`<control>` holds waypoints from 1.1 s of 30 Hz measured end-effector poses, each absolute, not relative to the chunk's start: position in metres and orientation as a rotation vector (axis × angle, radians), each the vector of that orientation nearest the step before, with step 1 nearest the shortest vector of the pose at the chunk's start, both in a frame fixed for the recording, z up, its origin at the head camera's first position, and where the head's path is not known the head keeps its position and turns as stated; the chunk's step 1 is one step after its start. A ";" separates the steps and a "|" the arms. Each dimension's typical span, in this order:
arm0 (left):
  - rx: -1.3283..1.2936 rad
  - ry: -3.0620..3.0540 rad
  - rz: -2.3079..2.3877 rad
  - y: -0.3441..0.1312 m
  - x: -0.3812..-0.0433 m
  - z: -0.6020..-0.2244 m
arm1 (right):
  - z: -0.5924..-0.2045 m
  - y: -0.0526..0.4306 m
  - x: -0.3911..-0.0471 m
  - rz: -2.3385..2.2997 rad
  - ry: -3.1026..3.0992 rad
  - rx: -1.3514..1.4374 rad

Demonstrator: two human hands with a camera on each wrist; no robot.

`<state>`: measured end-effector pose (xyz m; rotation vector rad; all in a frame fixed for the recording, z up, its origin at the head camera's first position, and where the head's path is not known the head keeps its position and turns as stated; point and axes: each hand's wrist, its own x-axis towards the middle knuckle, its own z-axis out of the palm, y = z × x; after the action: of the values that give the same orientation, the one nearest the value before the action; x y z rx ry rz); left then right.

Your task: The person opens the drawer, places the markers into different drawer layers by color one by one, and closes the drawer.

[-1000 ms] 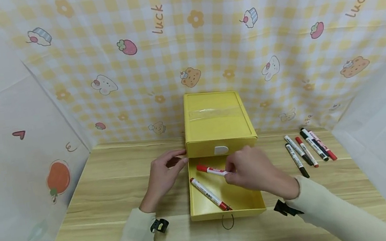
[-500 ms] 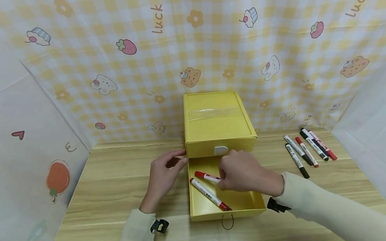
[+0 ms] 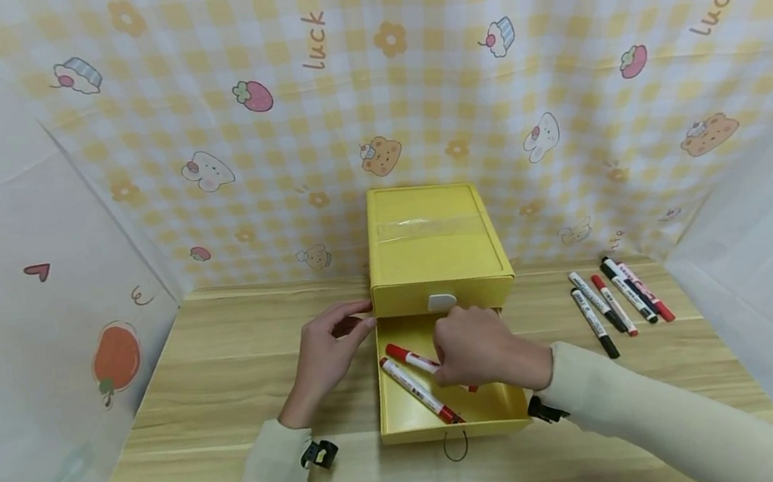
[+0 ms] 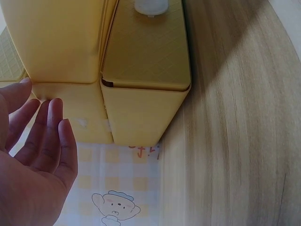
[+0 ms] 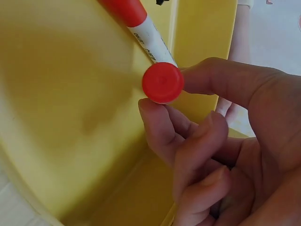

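My right hand (image 3: 478, 349) pinches a white marker with red ends (image 3: 414, 359) between thumb and index finger, low inside the pulled-out lower drawer (image 3: 492, 426). In the right wrist view its round red end (image 5: 162, 83) points at the camera. A second red-and-white marker (image 3: 416, 390) lies slanted on the drawer floor, to the left. The fingertips of my left hand (image 3: 325, 360) touch the left side of the yellow drawer box (image 3: 435, 237). In the left wrist view those fingers are loosely bent beside the box wall (image 4: 75, 113) and hold nothing.
Several black and red markers (image 3: 612, 302) lie on the wooden table (image 3: 239, 365) to the right of the box. The upper drawer, with a white tab (image 3: 442, 301), is closed. A checked cloth (image 3: 235, 197) hangs behind, and a thin ring (image 3: 456, 446) hangs from the lower drawer's front.
My right hand has moved left and lower into the drawer with the marker, which now lies close beside the other one. My left hand has stayed in place.
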<state>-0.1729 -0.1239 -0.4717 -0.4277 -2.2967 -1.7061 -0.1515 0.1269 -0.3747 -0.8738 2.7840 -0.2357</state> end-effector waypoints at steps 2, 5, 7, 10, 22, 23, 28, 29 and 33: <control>-0.426 -2.296 -1.704 -0.124 -0.173 -0.472 | -0.375 0.125 -0.151 -0.223 2.779 -0.865; -0.431 -2.295 -1.697 -0.124 -0.173 -0.472 | -0.377 0.123 -0.152 -0.214 2.774 -0.869; -0.437 -2.292 -1.692 -0.124 -0.172 -0.472 | -0.379 0.122 -0.152 -0.212 2.776 -0.883; -0.449 -2.285 -1.688 -0.124 -0.172 -0.472 | -0.381 0.121 -0.153 -0.213 2.780 -0.900; -0.462 -2.279 -1.674 -0.124 -0.174 -0.472 | -0.379 0.120 -0.152 -0.216 2.789 -0.861; -0.461 -2.279 -1.674 -0.124 -0.174 -0.472 | -0.378 0.121 -0.152 -0.215 2.793 -0.851; -0.454 -2.287 -1.670 -0.124 -0.173 -0.471 | -0.370 0.130 -0.152 -0.267 2.812 -0.849; -0.453 -2.288 -1.671 -0.124 -0.173 -0.471 | -0.369 0.134 -0.152 -0.292 2.812 -0.862; -0.449 -2.294 -1.670 -0.124 -0.173 -0.471 | -0.363 0.149 -0.151 -0.369 2.826 -0.903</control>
<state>-0.1728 -0.1242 -0.4711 -0.4491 -2.2938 -1.6703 -0.1507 0.1485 -0.3630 -0.9034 2.8256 -0.3692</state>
